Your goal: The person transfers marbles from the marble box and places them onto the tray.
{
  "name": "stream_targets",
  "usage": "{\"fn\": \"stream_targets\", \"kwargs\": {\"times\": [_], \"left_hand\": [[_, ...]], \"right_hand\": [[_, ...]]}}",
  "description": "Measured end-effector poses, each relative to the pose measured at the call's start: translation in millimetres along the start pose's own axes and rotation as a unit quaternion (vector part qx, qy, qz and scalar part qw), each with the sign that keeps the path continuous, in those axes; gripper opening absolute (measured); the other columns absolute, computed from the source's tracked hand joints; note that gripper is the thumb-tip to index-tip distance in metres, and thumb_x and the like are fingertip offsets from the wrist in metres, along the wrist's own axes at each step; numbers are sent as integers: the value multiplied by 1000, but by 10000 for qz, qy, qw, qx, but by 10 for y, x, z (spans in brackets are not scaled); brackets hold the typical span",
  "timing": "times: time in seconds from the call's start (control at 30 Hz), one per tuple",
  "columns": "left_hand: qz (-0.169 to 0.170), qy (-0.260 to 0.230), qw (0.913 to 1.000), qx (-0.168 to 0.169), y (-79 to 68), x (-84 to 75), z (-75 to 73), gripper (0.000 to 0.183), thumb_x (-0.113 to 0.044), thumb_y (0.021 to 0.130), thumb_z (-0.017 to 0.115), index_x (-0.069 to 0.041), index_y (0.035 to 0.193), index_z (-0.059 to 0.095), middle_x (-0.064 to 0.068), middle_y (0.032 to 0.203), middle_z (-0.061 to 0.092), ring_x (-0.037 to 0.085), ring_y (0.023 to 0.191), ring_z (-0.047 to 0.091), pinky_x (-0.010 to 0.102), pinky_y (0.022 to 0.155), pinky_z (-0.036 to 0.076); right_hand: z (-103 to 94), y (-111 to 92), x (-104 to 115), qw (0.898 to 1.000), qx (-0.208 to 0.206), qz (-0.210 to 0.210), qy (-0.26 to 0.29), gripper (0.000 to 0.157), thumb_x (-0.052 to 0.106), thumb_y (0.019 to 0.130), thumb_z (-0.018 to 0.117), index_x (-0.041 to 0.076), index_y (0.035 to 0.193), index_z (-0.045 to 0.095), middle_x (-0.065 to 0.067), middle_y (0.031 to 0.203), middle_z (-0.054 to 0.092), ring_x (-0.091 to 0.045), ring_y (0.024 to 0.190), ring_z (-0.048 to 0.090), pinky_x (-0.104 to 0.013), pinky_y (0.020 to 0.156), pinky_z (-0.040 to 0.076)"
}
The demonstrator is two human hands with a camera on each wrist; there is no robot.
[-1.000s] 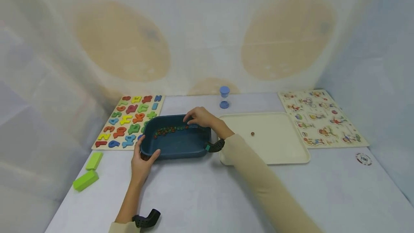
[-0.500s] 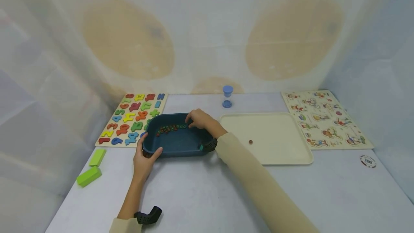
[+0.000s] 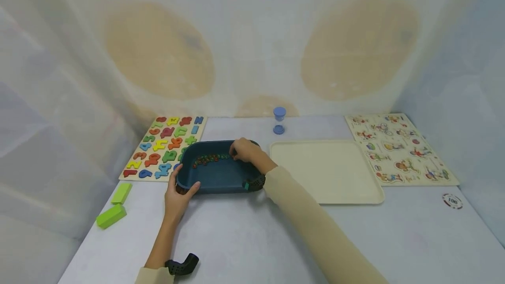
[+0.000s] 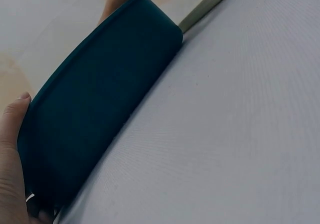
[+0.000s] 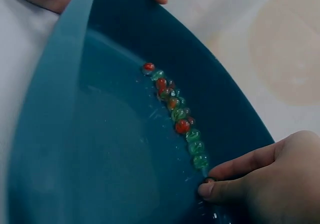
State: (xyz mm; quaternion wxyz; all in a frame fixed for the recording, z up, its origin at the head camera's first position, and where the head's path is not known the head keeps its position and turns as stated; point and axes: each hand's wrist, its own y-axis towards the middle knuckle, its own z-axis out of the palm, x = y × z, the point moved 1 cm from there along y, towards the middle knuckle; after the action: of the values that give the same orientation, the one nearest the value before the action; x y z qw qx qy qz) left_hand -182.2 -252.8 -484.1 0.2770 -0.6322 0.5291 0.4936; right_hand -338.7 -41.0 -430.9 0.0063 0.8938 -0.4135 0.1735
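Observation:
A dark teal plastic bin [image 3: 221, 179] stands in the middle of the table, tilted so that several red and green glass marbles [image 5: 182, 126] line up along its far wall. My left hand [image 3: 176, 200] grips the bin's near left corner, thumb at the near side and fingers round the left end. Inside the bin at its far right, my right hand [image 3: 245, 150] pinches a small brownish marble [image 5: 210, 179] between thumb and forefinger, beside the end of the row. The hand partly covers that marble.
A cream tray [image 3: 335, 200] lies right of the bin, partly behind my right sleeve. Behind stand a number puzzle board [image 3: 136, 150] and a blue sand timer [image 3: 279, 122]. A picture puzzle board [image 3: 402, 148], a "100" chip [image 3: 452, 201] and green blocks [image 3: 111, 216] lie towards the sides.
The small brown marble on the tray has rolled towards the near side and is now out of sight. My right hand has lowered into the bin and pinched a marble; the left hand keeps its hold.

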Motion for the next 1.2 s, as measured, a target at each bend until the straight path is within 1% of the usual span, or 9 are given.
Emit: {"fn": "stream_targets", "kwargs": {"times": [0.17, 0.3, 0.4, 0.57, 0.7, 0.8, 1.0, 1.1, 1.2], "left_hand": [[-22, 72, 10000, -9, 1, 8, 9, 72, -31, 76, 71, -39, 135, 29, -1, 143, 29, 21, 125, 38, 38, 99, 37], [-2, 53, 10000, 1, -8, 18, 26, 72, -32, 77, 70, -37, 136, 29, -1, 143, 29, 22, 125, 38, 39, 99, 36], [80, 70, 9999, 9, -12, 22, 29, 73, -31, 77, 71, -36, 136, 29, -1, 143, 30, 22, 124, 39, 40, 99, 37], [261, 208, 9994, 85, -4, 11, 9, 78, -29, 75, 73, -37, 137, 27, -3, 143, 28, 20, 123, 39, 42, 99, 37], [308, 290, 9990, 128, -7, 6, -6, 80, -31, 74, 73, -36, 138, 25, -1, 144, 28, 21, 122, 40, 44, 98, 38], [273, 292, 9991, 108, -4, 6, -22, 81, -30, 74, 74, -36, 138, 25, -1, 144, 28, 22, 122, 40, 45, 98, 38], [214, 253, 9994, 85, 9, -4, -24, 82, -30, 74, 73, -36, 138, 24, -4, 143, 28, 19, 122, 40, 42, 97, 38], [205, 211, 9995, 96, 7, -12, -12, 82, -29, 74, 73, -35, 139, 24, -3, 143, 28, 20, 122, 40, 41, 98, 38], [156, 164, 9997, 111, -1, -11, 0, 82, -29, 74, 73, -34, 139, 24, -1, 144, 28, 22, 123, 40, 42, 98, 37]], "right_hand": [[-13, -31, -19, 9990, -269, -289, 189, 17, 18, 84, 63, 14, 100, 67, 2, 98, 64, -13, 86, 58, -25, 73, 49], [-197, -233, -99, 9880, -1098, -791, 750, 19, 24, 83, 64, 14, 99, 68, 2, 80, 64, -9, 65, 52, -19, 59, 42], [-373, -541, -318, 9724, -1789, -912, 1185, 21, 26, 81, 65, 13, 97, 69, 4, 62, 53, -9, 51, 35, -21, 48, 28], [-396, -1177, -1005, 9586, -2418, -230, 1488, 17, 20, 79, 68, 11, 93, 69, 4, 52, 33, -10, 48, 27, -23, 44, 23], [-192, -1643, -1541, 9595, -2251, 749, 1522, 17, 20, 79, 68, 12, 94, 69, 3, 51, 30, -11, 47, 25, -23, 43, 24], [-35, -1865, -1780, 9632, -2003, 1109, 1406, 19, 23, 80, 67, 12, 96, 69, 3, 53, 31, -12, 49, 25, -24, 45, 24], [47, -1942, -1866, 9612, -2103, 1250, 1277, 28, 26, 82, 65, 12, 106, 66, 4, 51, 30, -11, 47, 23, -24, 44, 23], [-47, -1841, -1726, 9578, -2232, 1134, 1410, 30, 24, 81, 66, 11, 108, 65, 4, 50, 30, -11, 46, 23, -24, 43, 25], [-189, -1655, -1483, 9556, -2369, 719, 1597, 28, 22, 80, 67, 11, 106, 66, 3, 50, 30, -11, 45, 23, -25, 42, 25]]}}
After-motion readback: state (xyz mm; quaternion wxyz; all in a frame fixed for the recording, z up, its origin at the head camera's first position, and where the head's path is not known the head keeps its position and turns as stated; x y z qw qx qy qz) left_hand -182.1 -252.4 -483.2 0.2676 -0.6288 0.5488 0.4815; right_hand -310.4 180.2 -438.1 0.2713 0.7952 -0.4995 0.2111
